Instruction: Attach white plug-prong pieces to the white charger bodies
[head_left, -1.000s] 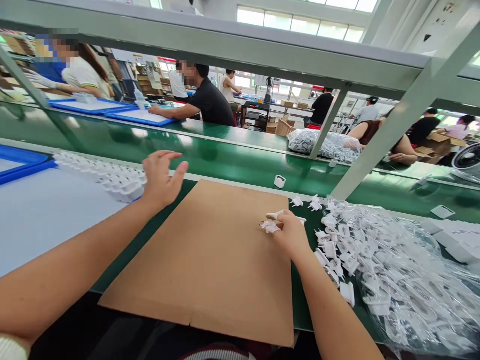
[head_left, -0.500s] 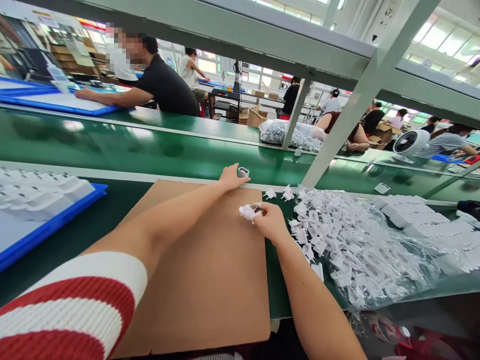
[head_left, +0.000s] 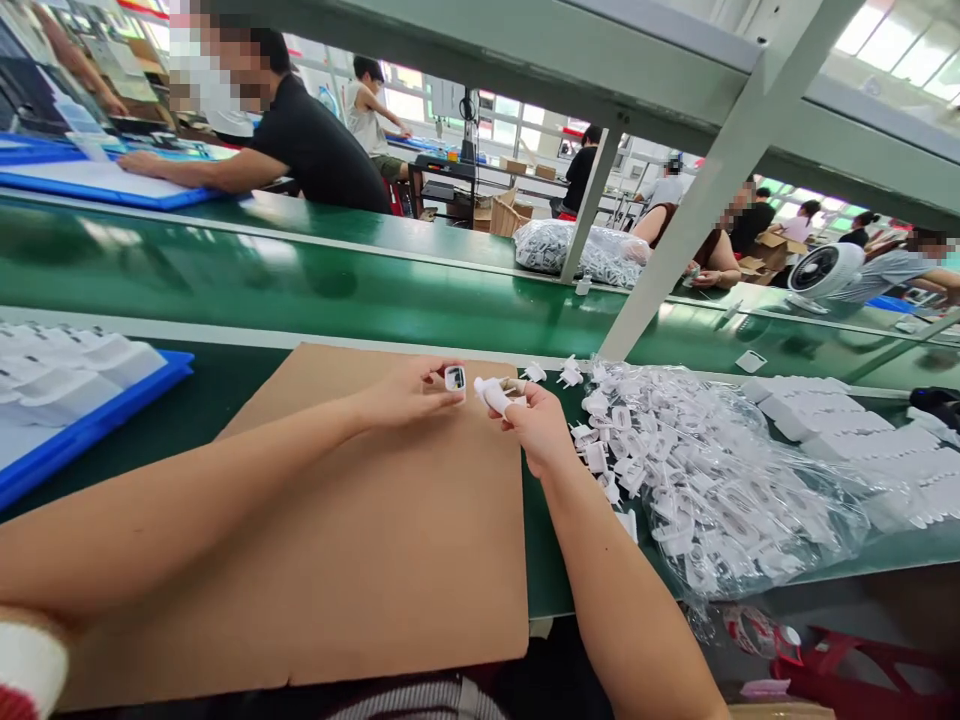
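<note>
My left hand [head_left: 405,395] pinches a small white housing [head_left: 454,378] above the far edge of a brown cardboard sheet [head_left: 360,530]. My right hand [head_left: 534,425] is closed on white plug parts [head_left: 495,393] with metal prongs, held a few centimetres to the right of the housing. Just right of my right hand lies a heap of the same white plug parts [head_left: 675,470] spilling from a clear plastic bag. A few loose plug parts [head_left: 534,373] rest on the green belt beyond my hands.
A blue tray [head_left: 90,425] with rows of white housings sits at the left. White blocks [head_left: 825,420] lie at the right. A slanted metal post [head_left: 675,240] rises from the belt. Other people work across the green conveyor [head_left: 300,285]; a bag of parts [head_left: 555,245] and a fan [head_left: 825,272] stand there.
My left hand went from the tray side to the belt, picked up the small white housing and brought it back beside my right hand. The view swung right.
</note>
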